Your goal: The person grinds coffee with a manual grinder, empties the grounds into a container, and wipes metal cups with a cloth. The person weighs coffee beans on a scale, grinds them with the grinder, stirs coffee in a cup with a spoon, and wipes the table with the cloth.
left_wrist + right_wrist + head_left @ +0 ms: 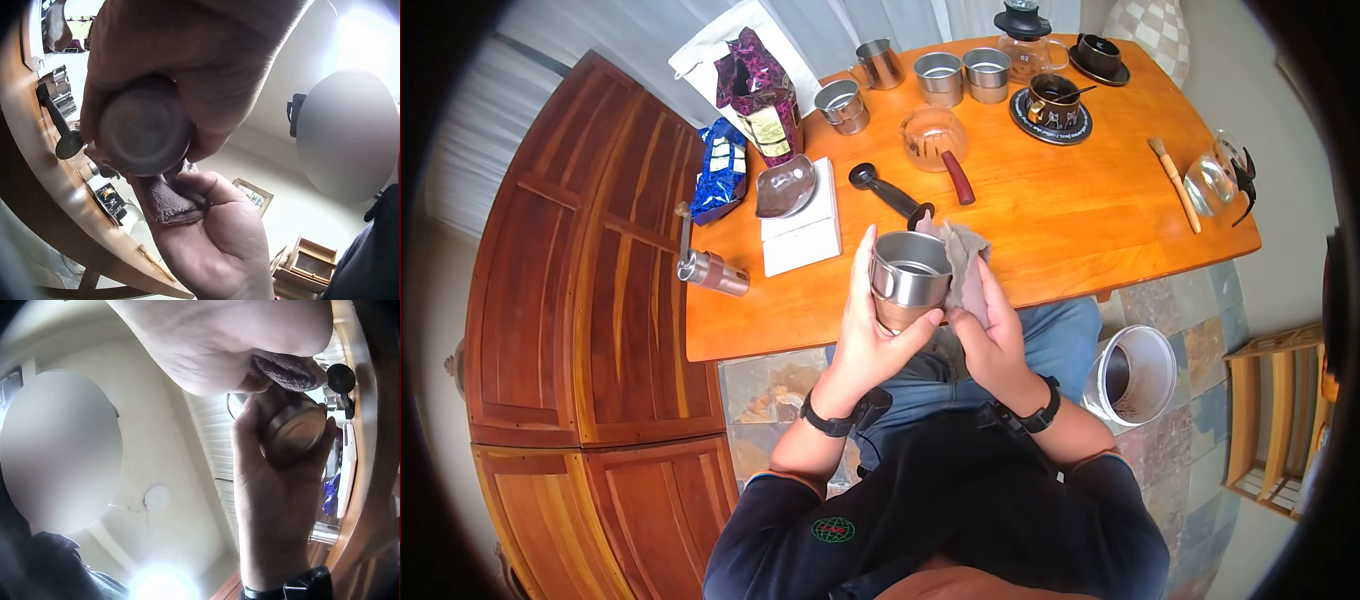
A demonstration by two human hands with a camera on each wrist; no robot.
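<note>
head: bright, edges bowed | wrist views: white glare, perhaps soft focus

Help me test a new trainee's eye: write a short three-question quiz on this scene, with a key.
1. Fill in: the left hand grips a metal ____, while the right hand holds a ____.
2. True or false: the brush lies on the table.
3. Which stands on the floor? A) blue bag; B) white bucket; C) glass server.

Key: 1. cup; cloth. 2. True. 3. B.
</note>
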